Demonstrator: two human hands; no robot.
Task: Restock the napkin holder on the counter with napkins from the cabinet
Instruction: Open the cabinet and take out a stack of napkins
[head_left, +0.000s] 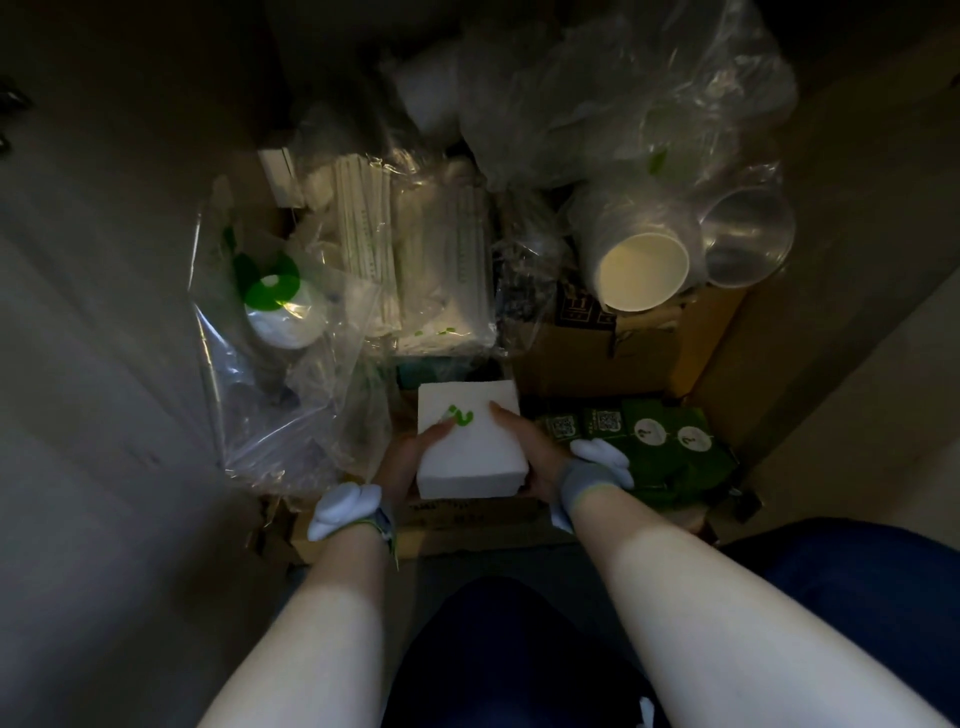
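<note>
Now both hands, left (410, 457) and right (530, 457), grip white rectangular napkin stack (467, 441).

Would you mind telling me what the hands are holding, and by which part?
Both hands hold the napkin stack: the left hand grips its left side, the right hand its right side, thumbs on top.

A single wide-angle head camera looks forward and steeply down from close above into a dim cabinet. Both bare forearms enter from 6 o'clock, and the white rectangular stack of paper napkins (467, 441) lies near centre.
</note>
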